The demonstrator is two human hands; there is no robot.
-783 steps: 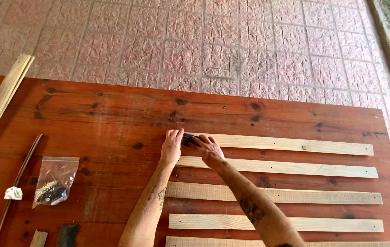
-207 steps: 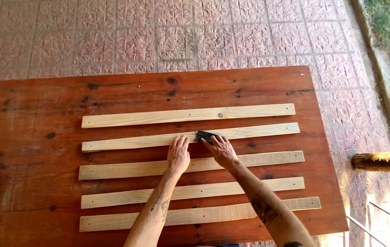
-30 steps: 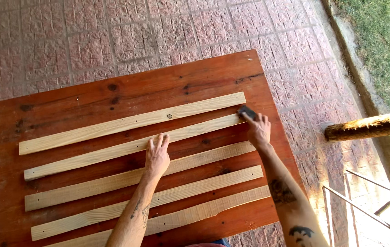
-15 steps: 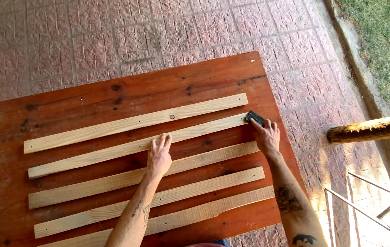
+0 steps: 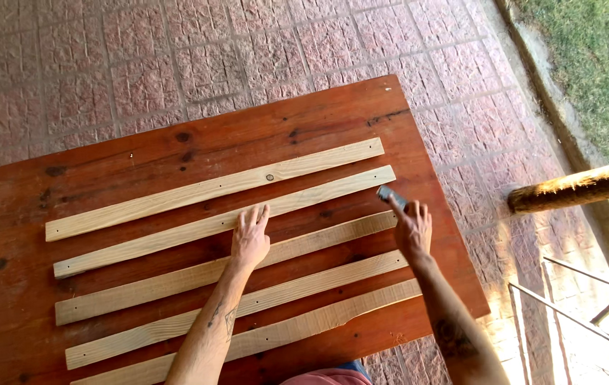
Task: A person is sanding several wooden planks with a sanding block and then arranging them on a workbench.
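Presently left hand lies flat, fingers released, on the second slat; right hand grasps a small dark block over the red-brown counter

A reddish-brown wooden tabletop with dark knots stands on a floor of pinkish patterned paving tiles, its far edge running up toward the right. Five long pale wooden slats lie flat on it, side by side and roughly parallel, apart from one another with strips of bare wood between: the farthest slat, the second slat, the middle slat, the fourth slat and the nearest slat, whose far edge is uneven.
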